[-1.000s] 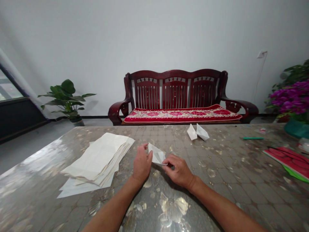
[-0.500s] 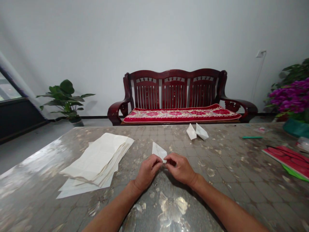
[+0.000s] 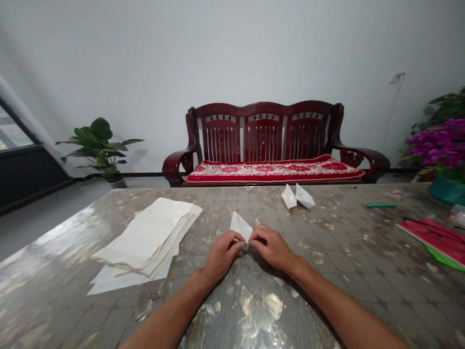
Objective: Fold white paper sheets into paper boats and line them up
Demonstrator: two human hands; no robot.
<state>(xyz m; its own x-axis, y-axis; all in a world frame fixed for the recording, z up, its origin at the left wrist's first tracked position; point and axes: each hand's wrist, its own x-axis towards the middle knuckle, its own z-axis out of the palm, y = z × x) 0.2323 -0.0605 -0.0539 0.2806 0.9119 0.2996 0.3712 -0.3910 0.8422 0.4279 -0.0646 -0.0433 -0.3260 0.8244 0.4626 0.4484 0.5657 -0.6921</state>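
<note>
Left hand (image 3: 222, 257) and right hand (image 3: 272, 248) pinch the lower end of a folded paper (image 3: 240, 226), fingertips pressed together; it stands upright between them at 12 o'clock. Paper stack (image 3: 148, 235) at 10 o'clock. Even pressure from both sides should keep the layers aligned.

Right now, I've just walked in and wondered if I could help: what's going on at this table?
A person is pinching a small folded white paper between their left hand and right hand, just above a glossy patterned table. A stack of cream paper sheets lies to their left, and two folded paper boats sit farther ahead.
</note>
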